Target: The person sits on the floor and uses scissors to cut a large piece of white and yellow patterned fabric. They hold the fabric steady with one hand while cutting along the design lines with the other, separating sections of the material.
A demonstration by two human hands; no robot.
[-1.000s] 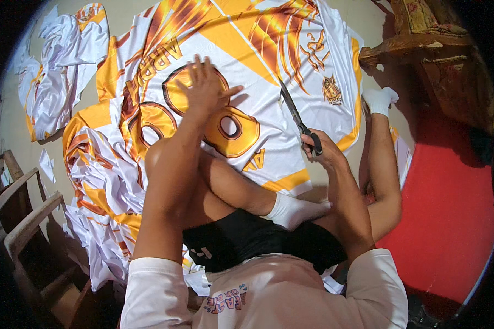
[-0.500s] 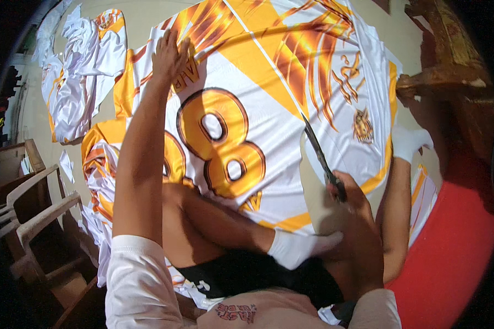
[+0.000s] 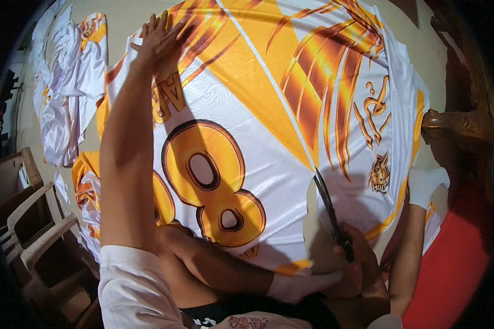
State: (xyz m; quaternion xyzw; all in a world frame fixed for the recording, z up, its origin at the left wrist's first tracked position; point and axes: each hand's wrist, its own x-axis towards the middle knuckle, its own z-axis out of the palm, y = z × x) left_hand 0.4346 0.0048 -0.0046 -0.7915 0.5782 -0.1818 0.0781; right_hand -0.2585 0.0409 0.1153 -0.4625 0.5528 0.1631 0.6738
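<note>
A large printed sheet of white, orange and gold jersey fabric (image 3: pixel 280 137) lies spread out before me, with big numerals and flame shapes on it. My left hand (image 3: pixel 158 39) rests flat on its far left part, fingers spread. Dark-bladed scissors (image 3: pixel 329 205) are in my right hand (image 3: pixel 359 247), pointing away from me. Their tip is at the fabric, where a narrow white strip between two orange printed panels meets a gap. On the near side of the tip the fabric is parted and the floor shows through. My right fingers are partly in shadow.
More white and orange fabric (image 3: pixel 66 109) lies heaped at the far left. A pale chair frame (image 3: pixel 44 236) stands at the near left. Carved wooden furniture (image 3: pixel 461 126) and a red surface (image 3: pixel 450 263) are at the right. My socked feet (image 3: pixel 427 183) border the fabric.
My view has tilted, so the fabric and scissors appear lower. My left hand has slid farther away across the fabric, off the printed letters. The scissors stay at the end of the cut.
</note>
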